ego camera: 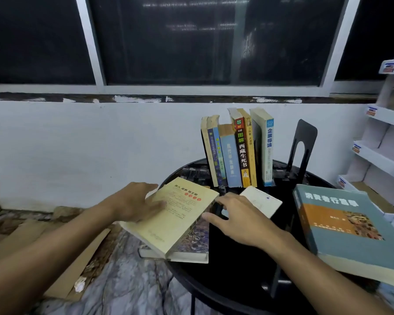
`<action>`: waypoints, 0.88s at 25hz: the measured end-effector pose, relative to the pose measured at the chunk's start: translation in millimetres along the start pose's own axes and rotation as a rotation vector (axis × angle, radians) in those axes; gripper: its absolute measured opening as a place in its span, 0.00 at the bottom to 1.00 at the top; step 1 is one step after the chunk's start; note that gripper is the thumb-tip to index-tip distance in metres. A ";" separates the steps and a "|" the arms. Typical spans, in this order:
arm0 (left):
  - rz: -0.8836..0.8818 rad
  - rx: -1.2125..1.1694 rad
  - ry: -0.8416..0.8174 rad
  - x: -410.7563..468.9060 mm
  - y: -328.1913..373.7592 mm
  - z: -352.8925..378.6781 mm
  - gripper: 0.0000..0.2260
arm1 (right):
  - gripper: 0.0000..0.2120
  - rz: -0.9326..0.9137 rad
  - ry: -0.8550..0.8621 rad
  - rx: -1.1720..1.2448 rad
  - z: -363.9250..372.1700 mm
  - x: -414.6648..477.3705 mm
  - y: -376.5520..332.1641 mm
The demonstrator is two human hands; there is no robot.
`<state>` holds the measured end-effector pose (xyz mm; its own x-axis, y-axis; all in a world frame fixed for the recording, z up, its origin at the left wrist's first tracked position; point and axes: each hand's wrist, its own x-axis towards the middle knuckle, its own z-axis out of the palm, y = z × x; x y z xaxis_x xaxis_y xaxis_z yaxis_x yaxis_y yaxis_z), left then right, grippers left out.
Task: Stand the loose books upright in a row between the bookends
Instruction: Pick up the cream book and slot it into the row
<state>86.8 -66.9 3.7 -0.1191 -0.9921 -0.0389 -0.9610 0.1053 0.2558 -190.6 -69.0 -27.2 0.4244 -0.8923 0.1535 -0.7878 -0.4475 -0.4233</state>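
Several books (237, 151) stand upright in a row at the back of a round black table (237, 269). A black bookend (301, 144) stands to their right, with a gap between it and the row. A yellow book (175, 219) lies tilted on top of a patterned book (191, 244) at the table's left edge. My left hand (134, 201) holds the yellow book's left side, fingers on its cover. My right hand (234, 214) touches its right edge with spread fingers. A small white book (263, 201) lies flat behind my right hand. A thick teal book (350, 228) lies flat at the right.
A white wall and dark windows rise behind the table. White shelves (378, 155) stand at the right. Flattened cardboard (55, 258) lies on the marbled floor (127, 280) at the left.
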 end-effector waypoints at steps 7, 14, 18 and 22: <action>-0.005 0.011 0.001 -14.3 -22.1 13.5 0.17 | 0.25 0.016 -0.005 0.024 17.9 6.8 -5.4; 0.003 -0.029 0.062 -26.4 -19.1 23.7 0.21 | 0.23 0.024 -0.035 0.083 17.0 13.2 7.8; 0.040 -0.143 0.012 -35.1 -16.5 25.6 0.17 | 0.20 0.032 -0.009 0.106 12.8 19.1 14.9; 0.008 -0.142 0.058 -31.4 -13.8 26.0 0.30 | 0.20 0.097 -0.013 0.118 13.1 29.4 19.6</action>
<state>97.3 -35.4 -23.7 -0.1079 -0.9940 0.0185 -0.9146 0.1065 0.3900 -187.7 -103.2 -42.7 0.3555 -0.9298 0.0959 -0.7673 -0.3489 -0.5380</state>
